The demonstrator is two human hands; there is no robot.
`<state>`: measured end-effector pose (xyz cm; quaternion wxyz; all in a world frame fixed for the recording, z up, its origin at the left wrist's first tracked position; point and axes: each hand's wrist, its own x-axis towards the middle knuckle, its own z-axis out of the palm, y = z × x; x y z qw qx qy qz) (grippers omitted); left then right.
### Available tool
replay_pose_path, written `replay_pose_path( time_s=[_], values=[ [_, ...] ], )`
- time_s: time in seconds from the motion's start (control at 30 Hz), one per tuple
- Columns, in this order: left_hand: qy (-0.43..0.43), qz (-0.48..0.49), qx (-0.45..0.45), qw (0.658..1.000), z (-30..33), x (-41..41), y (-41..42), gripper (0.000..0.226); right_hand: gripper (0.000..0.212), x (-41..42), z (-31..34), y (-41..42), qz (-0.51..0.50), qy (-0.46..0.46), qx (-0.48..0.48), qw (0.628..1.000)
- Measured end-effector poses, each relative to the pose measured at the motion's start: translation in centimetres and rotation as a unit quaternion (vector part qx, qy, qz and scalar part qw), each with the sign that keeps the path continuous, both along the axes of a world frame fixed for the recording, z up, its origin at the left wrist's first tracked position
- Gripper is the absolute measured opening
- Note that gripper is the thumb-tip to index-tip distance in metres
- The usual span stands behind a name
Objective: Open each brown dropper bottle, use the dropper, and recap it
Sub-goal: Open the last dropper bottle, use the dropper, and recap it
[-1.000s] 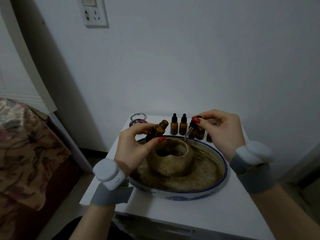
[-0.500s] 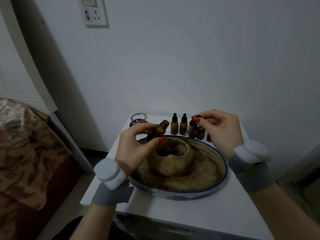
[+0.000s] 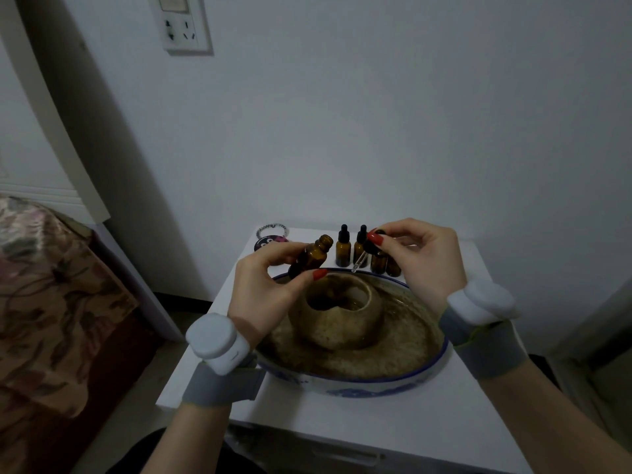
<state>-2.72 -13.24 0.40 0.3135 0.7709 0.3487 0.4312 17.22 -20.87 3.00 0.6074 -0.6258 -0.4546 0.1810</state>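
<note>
Your left hand [image 3: 263,289] pinches the open bottle [image 3: 309,256] between thumb and fingers, gripping its lower body and tilting its bare neck up toward the dropper. Your right hand [image 3: 424,258] pinches the dropper [image 3: 367,249] at its black bulb end, the glass tube slanting down and left with its tip hanging just above the far rim of the dish [image 3: 441,357].

Treat both pieces as light, rigid and breakable: the brown glass is smooth and likely slick if any liquid has run down it, so keep your hold on the bottle's body, not the neck. The tube is thin and looks the likeliest part to snap; handle the dropper only by its collar and bulb. Whether your fingers are squeezing the bulb is hard to tell here.

Relative to the dish, the open bottle sits over its far-left rim, apart from the dropper tip. The capped bottles [image 3: 343,246] stand in a row on the table [image 3: 444,415] just behind the far rim, some hidden by your right hand. The stone bowl [image 3: 335,318] sits in the dish's middle, below both hands.
</note>
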Motion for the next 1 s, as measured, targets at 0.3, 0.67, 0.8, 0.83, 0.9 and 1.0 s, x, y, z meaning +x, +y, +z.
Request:
replay_pose_path(
  time_s=[0.3, 0.67, 0.8, 0.83, 0.9, 1.0],
  values=[
    [-0.003, 0.007, 0.009, 1.0, -0.23, -0.33, 0.24, 0.032, 0.008, -0.54, -0.3, 0.08, 0.004, -0.004, 0.015, 1.0],
    [0.002, -0.003, 0.009, 1.0, -0.12, -0.21, 0.16, 0.033, 0.009, -0.46, -0.03, 0.0, -0.011, 0.003, 0.011, 1.0],
    [0.0, 0.001, 0.01, 1.0, -0.15, -0.18, 0.19, 0.032, 0.013, -0.46, 0.05, 0.02, -0.013, -0.001, 0.019, 1.0],
    [-0.004, 0.001, 0.009, 1.0, -0.13, -0.15, 0.16, 0.032, 0.013, -0.46, 0.07, -0.01, -0.012, -0.002, 0.019, 1.0],
    [-0.009, 0.001, 0.01, 1.0, -0.11, -0.11, 0.15, 0.032, 0.012, -0.49, 0.09, -0.01, -0.011, 0.0, 0.017, 1.0],
    [-0.012, 0.002, 0.009, 1.0, -0.06, -0.15, 0.13, 0.033, 0.011, -0.62, 0.21, 0.0, -0.009, 0.0, 0.02, 1.0]
  ],
)
